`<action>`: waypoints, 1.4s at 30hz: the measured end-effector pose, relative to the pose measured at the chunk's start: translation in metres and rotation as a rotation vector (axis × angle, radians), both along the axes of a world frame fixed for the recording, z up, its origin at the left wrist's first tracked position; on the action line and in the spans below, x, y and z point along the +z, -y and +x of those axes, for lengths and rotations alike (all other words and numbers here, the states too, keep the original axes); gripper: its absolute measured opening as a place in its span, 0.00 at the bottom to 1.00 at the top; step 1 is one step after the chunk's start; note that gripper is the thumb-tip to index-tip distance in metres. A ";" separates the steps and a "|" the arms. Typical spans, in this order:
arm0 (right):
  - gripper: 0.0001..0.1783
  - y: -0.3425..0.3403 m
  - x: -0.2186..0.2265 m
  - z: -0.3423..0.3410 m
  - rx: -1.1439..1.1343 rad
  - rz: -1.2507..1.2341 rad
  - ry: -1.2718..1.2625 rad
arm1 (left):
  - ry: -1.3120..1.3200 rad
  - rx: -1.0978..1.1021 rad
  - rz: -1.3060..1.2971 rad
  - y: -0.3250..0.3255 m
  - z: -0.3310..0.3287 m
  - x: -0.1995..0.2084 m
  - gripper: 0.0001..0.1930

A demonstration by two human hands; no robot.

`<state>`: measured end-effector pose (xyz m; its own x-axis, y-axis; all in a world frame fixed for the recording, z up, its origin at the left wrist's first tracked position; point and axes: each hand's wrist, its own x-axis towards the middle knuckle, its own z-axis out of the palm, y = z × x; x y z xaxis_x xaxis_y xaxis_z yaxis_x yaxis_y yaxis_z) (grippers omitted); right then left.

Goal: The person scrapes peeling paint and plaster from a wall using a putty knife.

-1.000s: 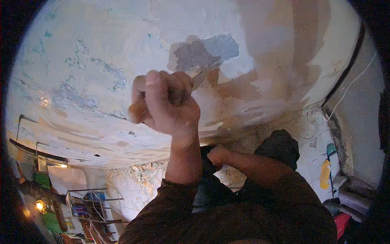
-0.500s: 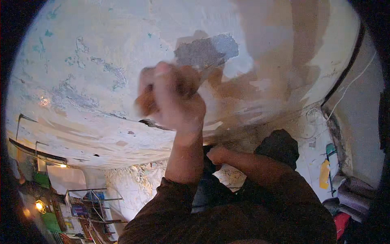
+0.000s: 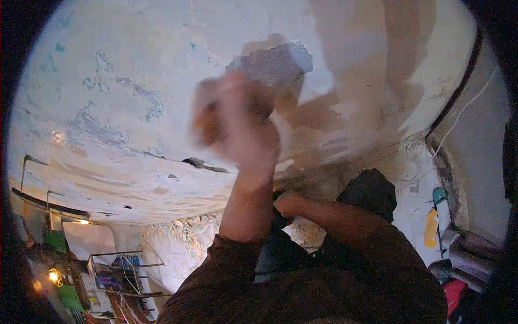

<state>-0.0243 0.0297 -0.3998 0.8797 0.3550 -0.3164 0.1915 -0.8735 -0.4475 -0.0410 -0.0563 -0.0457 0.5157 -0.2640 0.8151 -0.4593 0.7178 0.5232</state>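
While working near the grey patch [image 3: 276, 63] on the wall [image 3: 167, 59], with left hand [image 3: 237, 116] closed around a probable brown handle [image 3: 207, 125], best press evenly; for right hand [image 3: 290, 205], lower, cannot tell grip.

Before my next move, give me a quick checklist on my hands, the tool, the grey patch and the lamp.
1. Left hand closed around the brown-orange tool handle: ok, though motion-blurred.
2. Tool's far end touching the painted surface: cannot tell; blur and the hand obscure it.
3. Grey patch evenly lit: not ok; a shadow covers part of it.
4. Right hand apart from the left: ok, it is lower and to the right.
5. Right hand's grip: cannot tell.
6. Lit lamp away from both hands: ok, lower left.
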 end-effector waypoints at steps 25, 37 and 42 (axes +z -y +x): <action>0.20 0.008 0.022 -0.011 -0.065 0.103 0.121 | -0.022 0.389 0.006 -0.034 -0.001 0.005 0.16; 0.11 0.015 -0.001 -0.011 -0.044 0.125 0.081 | -0.082 0.357 0.683 -0.174 -0.010 -0.103 0.12; 0.29 0.043 0.061 -0.041 -0.068 0.151 -0.023 | 0.101 0.543 0.699 -0.233 -0.009 -0.095 0.12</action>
